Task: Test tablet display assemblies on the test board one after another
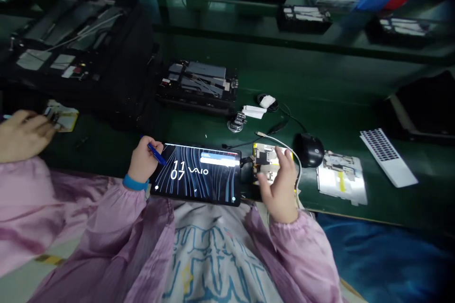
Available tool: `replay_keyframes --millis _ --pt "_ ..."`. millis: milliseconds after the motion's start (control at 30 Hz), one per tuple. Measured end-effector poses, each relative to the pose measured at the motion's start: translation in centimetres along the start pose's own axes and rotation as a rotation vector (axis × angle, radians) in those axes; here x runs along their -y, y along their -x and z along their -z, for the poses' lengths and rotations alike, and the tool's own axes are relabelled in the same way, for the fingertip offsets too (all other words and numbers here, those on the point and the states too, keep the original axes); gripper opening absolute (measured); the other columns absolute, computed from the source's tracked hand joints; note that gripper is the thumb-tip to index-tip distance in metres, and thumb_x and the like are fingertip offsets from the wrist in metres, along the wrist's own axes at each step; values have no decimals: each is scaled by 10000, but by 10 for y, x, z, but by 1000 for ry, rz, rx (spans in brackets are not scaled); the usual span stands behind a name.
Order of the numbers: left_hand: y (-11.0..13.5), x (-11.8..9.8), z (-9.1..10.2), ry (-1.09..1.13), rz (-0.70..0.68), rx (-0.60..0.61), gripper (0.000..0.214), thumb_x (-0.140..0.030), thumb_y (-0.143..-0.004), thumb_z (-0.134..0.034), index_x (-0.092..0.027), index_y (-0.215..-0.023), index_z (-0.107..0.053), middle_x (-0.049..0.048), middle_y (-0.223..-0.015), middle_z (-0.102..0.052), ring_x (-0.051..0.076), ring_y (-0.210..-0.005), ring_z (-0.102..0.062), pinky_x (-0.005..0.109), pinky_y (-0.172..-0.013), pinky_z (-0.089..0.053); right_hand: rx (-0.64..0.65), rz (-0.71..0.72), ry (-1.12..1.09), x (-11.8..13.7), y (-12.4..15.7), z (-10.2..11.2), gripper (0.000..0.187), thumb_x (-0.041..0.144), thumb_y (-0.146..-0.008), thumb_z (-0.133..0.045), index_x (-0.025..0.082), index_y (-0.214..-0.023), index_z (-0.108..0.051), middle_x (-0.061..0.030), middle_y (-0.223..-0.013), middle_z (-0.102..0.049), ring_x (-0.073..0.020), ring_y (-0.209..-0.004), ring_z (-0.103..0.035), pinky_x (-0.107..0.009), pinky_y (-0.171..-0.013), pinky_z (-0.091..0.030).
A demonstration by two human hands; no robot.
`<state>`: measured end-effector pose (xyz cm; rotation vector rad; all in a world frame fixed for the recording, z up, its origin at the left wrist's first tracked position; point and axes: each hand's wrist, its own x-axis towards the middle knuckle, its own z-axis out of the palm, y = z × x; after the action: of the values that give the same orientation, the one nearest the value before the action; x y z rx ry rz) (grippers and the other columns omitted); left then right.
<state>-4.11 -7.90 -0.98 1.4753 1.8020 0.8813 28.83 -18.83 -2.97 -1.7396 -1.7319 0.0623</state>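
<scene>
A lit tablet screen showing "VAIO" and "11 07" lies at the near edge of the green bench. My left hand is closed around a blue pen-like tool at the screen's left end. My right hand rests with fingers spread on a small circuit board with yellow tape, which sits at the screen's right end. A white cable runs over that board.
A black mouse and a silver back cover lie to the right, then a white sticker sheet. An opened device sits behind. Another person's hand in a pink sleeve works at far left.
</scene>
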Motion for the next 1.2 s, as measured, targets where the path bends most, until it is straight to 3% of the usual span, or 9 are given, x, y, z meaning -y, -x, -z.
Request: replay_keyframes --millis 133,200,333,400,500,600,833,1067,1200 --pt "1 0 3 85 38 24 247 -334 -720 -630 -188 -791 -444 40 -844 -655 161 -764 -621 309 -765 -470 362 444 -71 65 10 -5 427 468 -874 -556 274 -1253 -544 -73 -1482 -395 -339 -1425 -240 -609 -1122 -216" --pt "1 0 3 128 45 27 250 -322 -715 -630 -186 -790 -434 33 -829 -643 149 -738 -606 300 -746 -461 510 491 -45 77 9 -12 381 514 -860 -558 279 -1155 -613 -42 -1497 -385 -360 -1415 -248 -667 -1112 -153" --pt "0 1 4 198 45 45 262 -321 -721 -635 -184 -800 -426 28 -818 -633 125 -679 -573 275 -679 -444 386 216 134 66 -2 -17 863 685 -754 -579 111 -1383 -441 -199 -1518 -297 -459 -1420 -143 -751 -1050 -124" --pt "-1 3 5 225 54 53 270 -324 -720 -643 -183 -804 -428 30 -825 -630 120 -663 -560 268 -654 -436 376 252 130 62 -1 -17 1004 713 -703 -610 76 -1436 -357 -219 -1511 -296 -453 -1426 -126 -731 -1069 -127" --pt "-3 9 4 265 47 55 278 -314 -707 -664 -184 -803 -438 12 -794 -604 116 -648 -542 261 -641 -430 481 446 73 68 8 -19 794 578 -727 -682 207 -1388 -450 -136 -1493 -368 -402 -1425 -187 -696 -1104 -100" --pt "-6 13 0 343 2 53 272 -327 -721 -672 -189 -815 -457 -7 -770 -568 113 -646 -529 254 -639 -427 501 488 76 78 16 -25 596 453 -750 -709 292 -1298 -539 -90 -1479 -403 -385 -1417 -220 -695 -1100 -99" --pt "-16 5 -23 484 -38 86 234 -311 -743 -663 -185 -799 -474 -19 -757 -516 108 -682 -501 242 -667 -410 465 348 182 85 6 -28 994 634 -677 -684 107 -1447 -344 -217 -1520 -274 -454 -1428 -119 -734 -1072 -96" --pt "-20 -2 -30 619 -32 274 292 -358 -784 -628 -186 -803 -392 13 -804 -629 141 -756 -592 272 -743 -432 463 470 90 95 7 -27 556 362 -798 -669 238 -1317 -516 -136 -1465 -397 -391 -1434 -176 -708 -1094 -138" --pt "-18 1 -29 551 -92 247 286 -337 -780 -642 -184 -766 -401 -3 -740 -581 140 -739 -580 262 -714 -428 501 549 32 96 7 -32 416 294 -822 -648 300 -1233 -586 -88 -1447 -427 -369 -1427 -204 -706 -1091 -167"
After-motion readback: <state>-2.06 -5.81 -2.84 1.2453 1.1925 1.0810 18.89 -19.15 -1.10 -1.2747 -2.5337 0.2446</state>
